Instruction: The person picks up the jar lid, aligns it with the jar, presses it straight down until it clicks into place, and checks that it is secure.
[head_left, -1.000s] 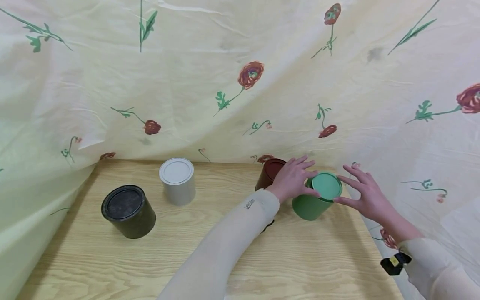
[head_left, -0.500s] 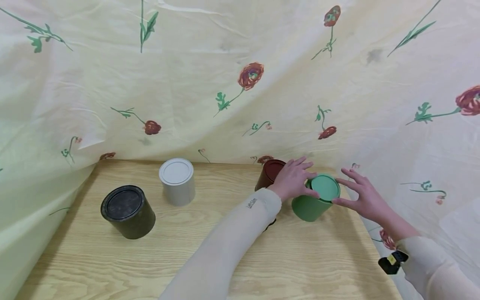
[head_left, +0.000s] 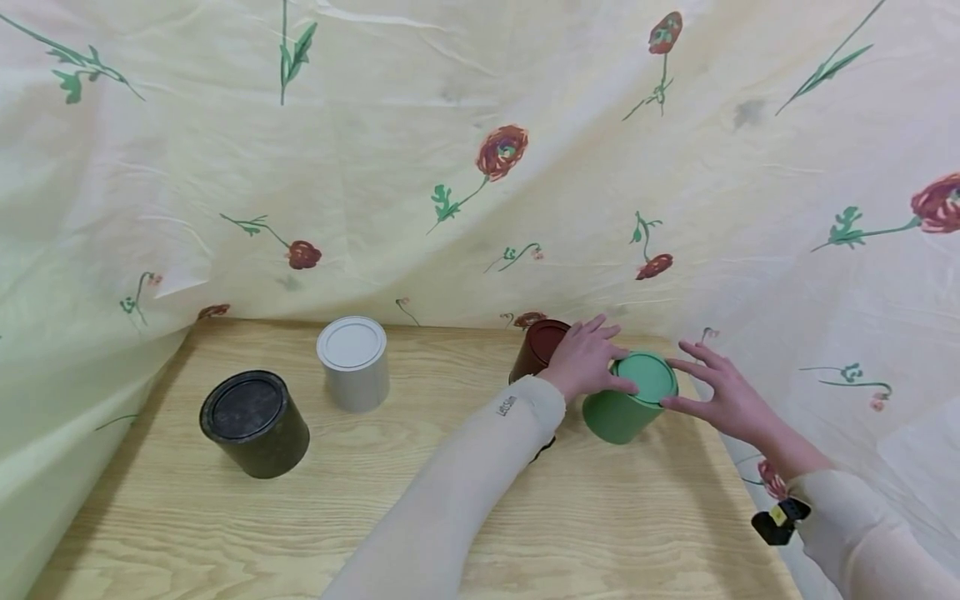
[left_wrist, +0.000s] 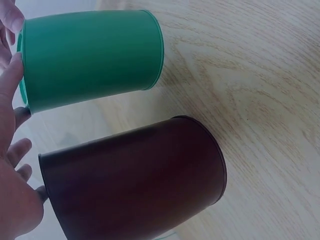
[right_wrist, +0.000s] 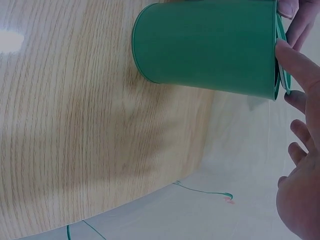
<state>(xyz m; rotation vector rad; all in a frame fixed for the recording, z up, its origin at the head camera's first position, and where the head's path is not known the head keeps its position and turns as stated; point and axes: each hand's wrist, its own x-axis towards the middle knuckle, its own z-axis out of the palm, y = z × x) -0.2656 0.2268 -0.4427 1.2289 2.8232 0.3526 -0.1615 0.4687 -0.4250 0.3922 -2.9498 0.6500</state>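
The green can (head_left: pixel 619 417) stands upright on the table's right side. Its round green lid (head_left: pixel 647 377) lies over the mouth, tilted, with a narrow gap at the rim in the right wrist view. My left hand (head_left: pixel 583 360) holds the lid's left edge between thumb and fingers, reaching across the front of the dark red can (left_wrist: pixel 135 180). From the right, my right hand (head_left: pixel 723 396) holds the opposite edge with thumb and index finger, its other fingers spread. Part of the dark red can is hidden behind the left hand in the head view.
A black lidded can (head_left: pixel 255 423) stands at the left, with a white lidded can (head_left: pixel 354 362) behind it. The wooden table (head_left: pixel 420 400) meets a flower-patterned cloth (head_left: pixel 420 167) at its back and sides.
The green lid has shifted slightly left and down toward the can's mouth, and my right hand has moved left with it. My left hand has barely moved.
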